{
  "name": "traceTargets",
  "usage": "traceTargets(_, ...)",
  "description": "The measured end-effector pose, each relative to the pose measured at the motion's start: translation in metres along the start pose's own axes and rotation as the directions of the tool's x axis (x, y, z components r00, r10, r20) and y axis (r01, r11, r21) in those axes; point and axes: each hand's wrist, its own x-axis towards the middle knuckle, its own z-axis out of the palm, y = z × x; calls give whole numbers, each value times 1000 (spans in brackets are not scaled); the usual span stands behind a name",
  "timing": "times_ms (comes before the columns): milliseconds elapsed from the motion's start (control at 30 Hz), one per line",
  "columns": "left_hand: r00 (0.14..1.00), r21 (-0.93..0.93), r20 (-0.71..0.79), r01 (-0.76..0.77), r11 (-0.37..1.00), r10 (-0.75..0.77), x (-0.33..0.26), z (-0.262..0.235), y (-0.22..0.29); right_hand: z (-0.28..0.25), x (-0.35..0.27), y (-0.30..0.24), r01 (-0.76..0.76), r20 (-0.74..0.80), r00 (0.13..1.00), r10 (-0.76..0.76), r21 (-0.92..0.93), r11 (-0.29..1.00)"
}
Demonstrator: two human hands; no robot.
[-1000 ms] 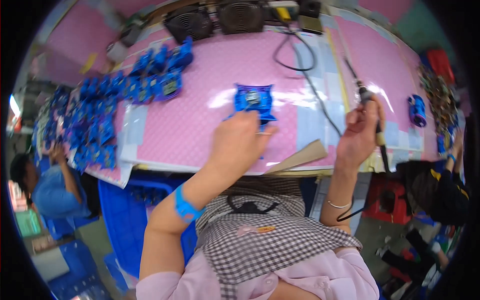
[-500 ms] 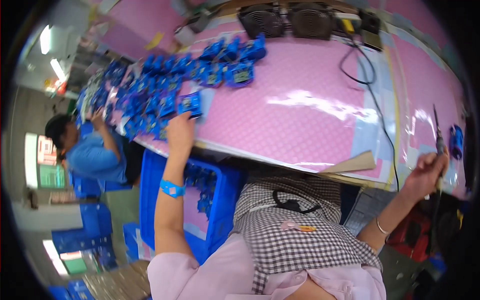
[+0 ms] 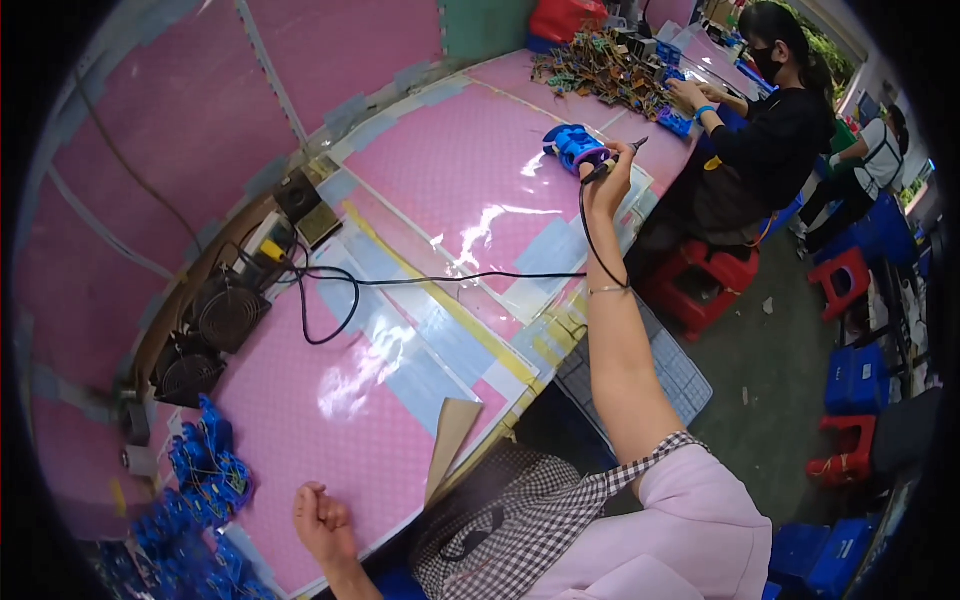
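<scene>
My right hand (image 3: 612, 185) reaches far across the pink-covered bench, closed around a soldering iron (image 3: 602, 170). Its black cord trails back over my wrist and the bench. Right beside these fingers are blue plastic housings (image 3: 572, 145); whether the hand also touches them I cannot tell. Near the front edge, my left hand (image 3: 325, 522) is curled into a loose fist with nothing visible in it. To its left is a crowd of blue housings with wires and small boards (image 3: 205, 470).
Two black fans (image 3: 228, 312) and a soldering station (image 3: 268, 240) line the back. A tan cardboard strip (image 3: 452, 445) lies at the front edge. A co-worker in black (image 3: 770, 140) handles parts beside a heap of wired boards (image 3: 605, 75). Red stools (image 3: 695, 290) stand on the floor.
The view has swung to the right. My left hand has come away from the blue housing it was touching. My right hand, still with the soldering iron, has reached to the blue housings on that side.
</scene>
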Motion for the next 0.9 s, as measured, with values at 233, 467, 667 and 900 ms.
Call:
traceTargets(233,968,-347,171,234,908,-184,13,-10,7,58,9,34,-93,345,937,45,124,988)
traceTargets(467,975,-506,168,213,836,-147,10,-38,1,72,2,5,225,234,952,-196,-105,969)
traceTargets(667,959,-593,220,275,757,-177,-1,-32,0,63,-6,13,178,243,956,-162,-45,983)
traceTargets(900,994,-87,109,29,996,-20,-5,14,15,-39,-169,-168,197,606,633,-482,476,857)
